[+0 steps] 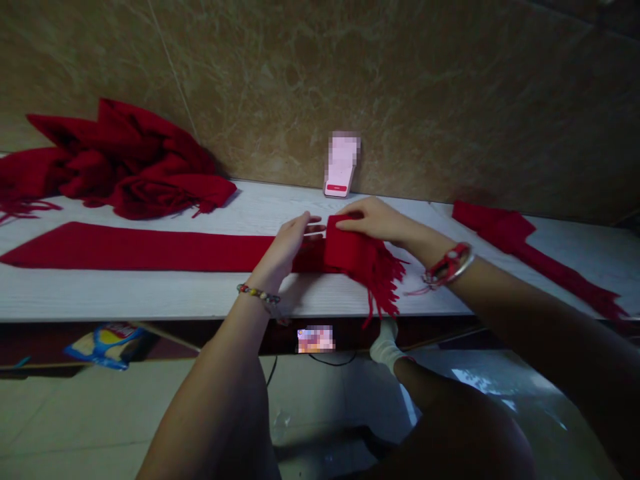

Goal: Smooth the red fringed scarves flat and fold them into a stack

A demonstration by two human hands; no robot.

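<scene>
A red fringed scarf (200, 251) lies stretched along the white board, with its right end folded back over itself and the fringe hanging toward the front edge. My right hand (367, 219) grips the top of that folded end, thumb on the outer face and fingers curled behind. Just left of the fold is my left hand (295, 239), its fingers extended and apart above the scarf's strip. Nothing shows in its grasp. Whether its fingertips touch the cloth is hard to make out.
A heap of red scarves (145, 160) sits at the back left. Another red scarf (525, 247) lies at the right. A lit phone (342, 165) leans on the marbled wall behind the white board (150, 293). Below hangs a blue plastic packet (107, 343) on a lower shelf.
</scene>
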